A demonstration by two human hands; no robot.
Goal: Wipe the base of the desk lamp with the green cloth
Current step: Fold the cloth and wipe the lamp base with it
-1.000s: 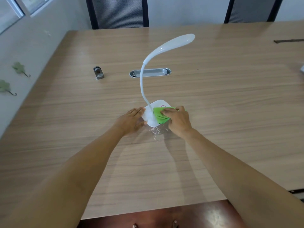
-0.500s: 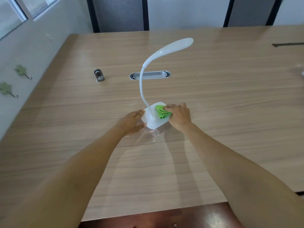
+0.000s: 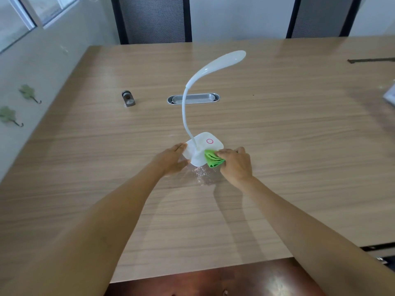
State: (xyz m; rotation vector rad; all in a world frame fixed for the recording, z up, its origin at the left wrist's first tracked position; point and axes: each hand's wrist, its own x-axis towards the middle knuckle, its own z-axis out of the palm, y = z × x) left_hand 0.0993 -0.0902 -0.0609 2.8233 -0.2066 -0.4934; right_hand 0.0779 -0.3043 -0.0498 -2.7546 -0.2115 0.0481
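Note:
A white desk lamp stands mid-table on a rounded square base (image 3: 204,146) with a pink ring button, its bent neck (image 3: 185,107) rising to a long head. My right hand (image 3: 235,165) grips a bunched green cloth (image 3: 212,159) and presses it on the base's near right edge. My left hand (image 3: 171,160) rests flat against the base's left side, fingers touching its edge, holding it steady. White specks lie on the table (image 3: 277,146) just in front of the base.
A metal cable port (image 3: 193,98) is set in the table behind the lamp. A small grey metal object (image 3: 128,98) stands to its left. Two black chairs (image 3: 154,18) sit at the far edge. The wall at left carries green hooks (image 3: 27,92).
The green cloth and my right hand slid from the top of the base to its near right edge, uncovering the pink ring button. My left hand stayed on the base's left side.

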